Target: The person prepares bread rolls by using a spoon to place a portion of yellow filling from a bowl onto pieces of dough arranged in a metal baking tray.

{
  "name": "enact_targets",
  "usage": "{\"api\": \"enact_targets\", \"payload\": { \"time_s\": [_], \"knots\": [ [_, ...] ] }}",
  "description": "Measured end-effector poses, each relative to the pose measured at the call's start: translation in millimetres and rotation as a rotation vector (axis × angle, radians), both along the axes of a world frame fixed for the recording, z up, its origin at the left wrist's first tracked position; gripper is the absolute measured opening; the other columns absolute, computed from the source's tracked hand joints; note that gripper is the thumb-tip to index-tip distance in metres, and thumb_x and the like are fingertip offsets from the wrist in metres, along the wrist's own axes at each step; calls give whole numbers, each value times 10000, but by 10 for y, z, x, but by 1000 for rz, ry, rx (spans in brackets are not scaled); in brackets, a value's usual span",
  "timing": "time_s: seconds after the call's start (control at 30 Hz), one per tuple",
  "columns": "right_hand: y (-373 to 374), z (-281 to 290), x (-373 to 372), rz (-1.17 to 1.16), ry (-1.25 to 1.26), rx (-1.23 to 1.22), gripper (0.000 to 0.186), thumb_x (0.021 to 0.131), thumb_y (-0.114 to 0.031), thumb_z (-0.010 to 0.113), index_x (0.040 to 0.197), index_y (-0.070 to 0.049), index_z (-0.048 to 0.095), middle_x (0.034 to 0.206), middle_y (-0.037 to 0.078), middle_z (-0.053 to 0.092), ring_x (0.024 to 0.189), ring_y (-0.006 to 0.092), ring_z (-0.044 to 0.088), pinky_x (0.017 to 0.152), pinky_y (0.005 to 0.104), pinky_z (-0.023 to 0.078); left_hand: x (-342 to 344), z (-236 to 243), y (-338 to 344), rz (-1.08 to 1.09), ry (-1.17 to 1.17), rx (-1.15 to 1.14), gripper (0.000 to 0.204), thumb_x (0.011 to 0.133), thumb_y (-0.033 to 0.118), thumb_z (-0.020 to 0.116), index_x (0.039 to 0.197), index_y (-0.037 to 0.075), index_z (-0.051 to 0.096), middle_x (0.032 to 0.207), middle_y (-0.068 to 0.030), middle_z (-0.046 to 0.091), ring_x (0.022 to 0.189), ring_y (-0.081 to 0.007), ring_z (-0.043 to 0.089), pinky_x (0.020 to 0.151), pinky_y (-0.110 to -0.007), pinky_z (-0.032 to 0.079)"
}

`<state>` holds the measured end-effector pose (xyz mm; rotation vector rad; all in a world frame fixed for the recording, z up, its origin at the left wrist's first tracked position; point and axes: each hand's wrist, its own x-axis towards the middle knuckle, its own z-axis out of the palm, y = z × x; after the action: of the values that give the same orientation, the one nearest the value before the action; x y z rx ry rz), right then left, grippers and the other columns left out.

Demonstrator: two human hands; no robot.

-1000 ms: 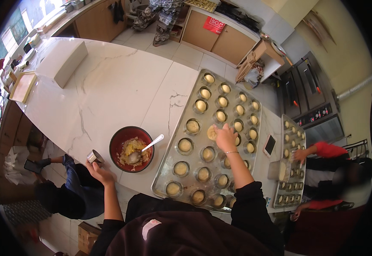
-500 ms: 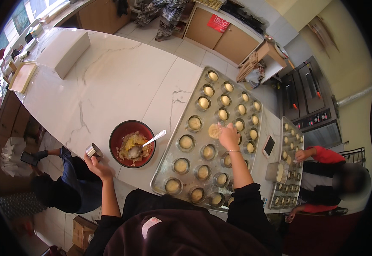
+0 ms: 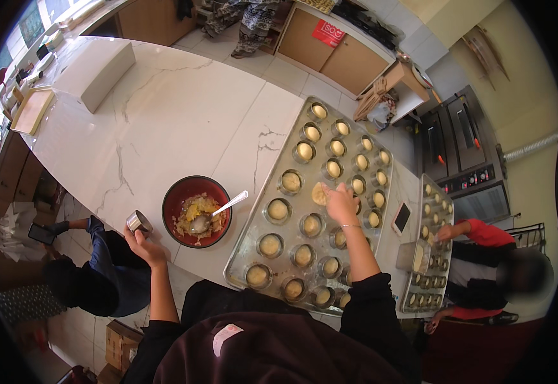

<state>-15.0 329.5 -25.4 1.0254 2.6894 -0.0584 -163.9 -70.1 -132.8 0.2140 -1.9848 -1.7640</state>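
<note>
And here's the left hand (image 3: 146,246), grip closed round a small metal mould (image 3: 139,221), while the right hand (image 3: 340,205) has its fingertips at the edge of a flat dough round (image 3: 319,194), though I can't tell whether that grip is pinching it! The round is over the big metal tray (image 3: 299,206), amid rows of moulds with dough (image 3: 278,209), and left of that, on the marbled counter (image 3: 183,109), a red bowl (image 3: 175,206) holds mixture and a spoon (image 3: 233,201). Beyond the tray's right side lies a phone (image 3: 401,218), then a co-worker's hand (image 3: 444,233) over another tray.
</note>
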Motion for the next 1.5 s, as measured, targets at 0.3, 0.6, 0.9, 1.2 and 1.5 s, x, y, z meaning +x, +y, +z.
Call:
{"api": "enact_targets", "payload": {
  "time_s": [0.3, 0.6, 0.9, 1.2, 1.5],
  "knots": [
    [-68, -11, -108, -36, 21, -73, 316, 893, -213, 387, 1164, -279, 536, 1073, 124, 448, 1031, 333, 423, 888, 524, 292, 10, -43, -34, -35, -24, -10, 515, 824, 360, 360, 1076, -79, 451, 933, -126, 509, 819, -193, 497, 697, -279, 410],
    [-54, -22, -139, -1, 29, -71, 331, 870, -186, 405, 1159, -274, 541, 1072, 124, 440, 1012, 331, 431, 881, 532, 300, 21, -31, -25, -13, -17, -8, 513, 823, 359, 360, 1077, -78, 450, 912, -120, 501, 799, -186, 493, 671, -271, 412],
    [-163, 18, -121, 28, -5, -64, 405, 847, -137, 401, 1208, -298, 488, 1093, 127, 434, 1003, 332, 434, 866, 520, 319, 11, -48, -49, -50, -20, 7, 510, 817, 361, 371, 1078, -69, 455, 913, -109, 501, 786, -172, 492, 651, -263, 410],
    [-232, 44, -80, 83, -79, -46, 486, 789, -86, 420, 1215, -312, 478, 1093, 128, 434, 993, 334, 440, 870, 533, 306, 6, -55, -36, -35, -18, 36, 522, 810, 376, 376, 1093, -54, 465, 904, -106, 510, 778, -170, 490, 648, -261, 400],
    [-261, 113, -42, 108, -94, -96, 538, 762, -62, 425, 1229, -328, 457, 1130, 127, 426, 991, 331, 440, 868, 523, 308, 25, 9, -35, -23, -33, -29, 502, 811, 354, 366, 1079, -57, 469, 867, -106, 521, 750, -169, 495, 629, -259, 404]
  ]
}}
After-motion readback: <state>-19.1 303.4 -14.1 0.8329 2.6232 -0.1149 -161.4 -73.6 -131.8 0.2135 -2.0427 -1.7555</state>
